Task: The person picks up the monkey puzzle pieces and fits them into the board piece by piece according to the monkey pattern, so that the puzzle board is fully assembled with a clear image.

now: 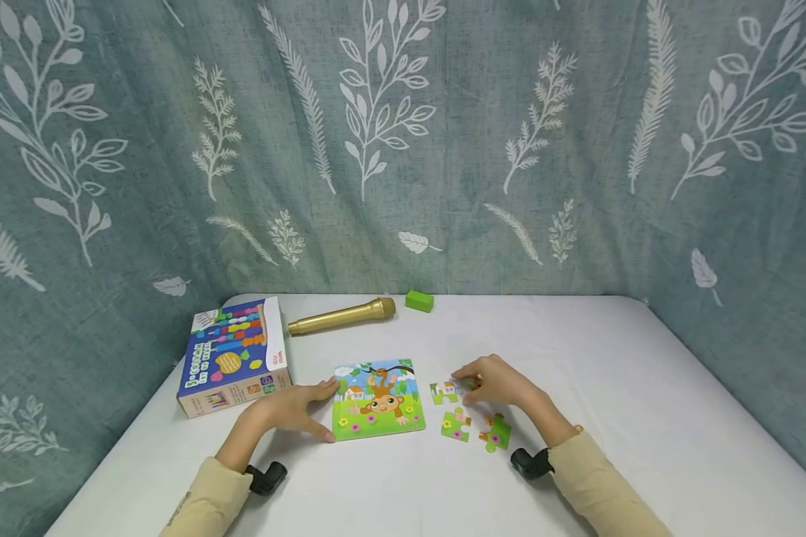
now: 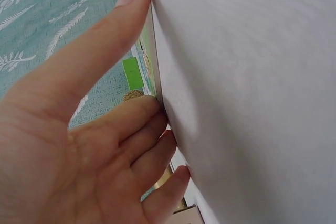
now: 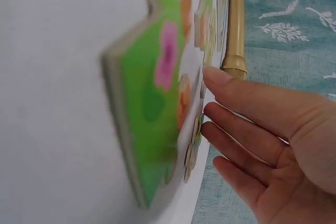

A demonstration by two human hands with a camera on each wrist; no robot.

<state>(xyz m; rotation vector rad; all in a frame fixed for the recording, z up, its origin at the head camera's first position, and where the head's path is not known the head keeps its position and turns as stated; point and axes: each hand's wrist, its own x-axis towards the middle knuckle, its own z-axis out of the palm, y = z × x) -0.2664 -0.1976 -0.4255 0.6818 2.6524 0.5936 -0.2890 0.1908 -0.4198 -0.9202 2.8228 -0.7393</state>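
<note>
A square monkey picture puzzle [image 1: 379,399] lies on the white table. My left hand [image 1: 301,409] spans its left edge, with thumb and index finger straight and touching near the two left corners. To the right of it my right hand [image 1: 498,382] reaches over loose jigsaw pieces, its thumb and fingers apart. One piece [image 1: 445,393] lies just left of those fingertips, and another is mostly hidden beneath the hand. Nearer the front rest a piece with a yellow flower [image 1: 455,424] and a green piece [image 1: 495,432], which looms large in the right wrist view.
A blue and white game box [image 1: 233,354] stands left of the left hand. Behind the puzzle lie a gold toy microphone [image 1: 341,317] and a green block [image 1: 419,301]. A patterned curtain [image 1: 443,149] hangs around the table's back and sides.
</note>
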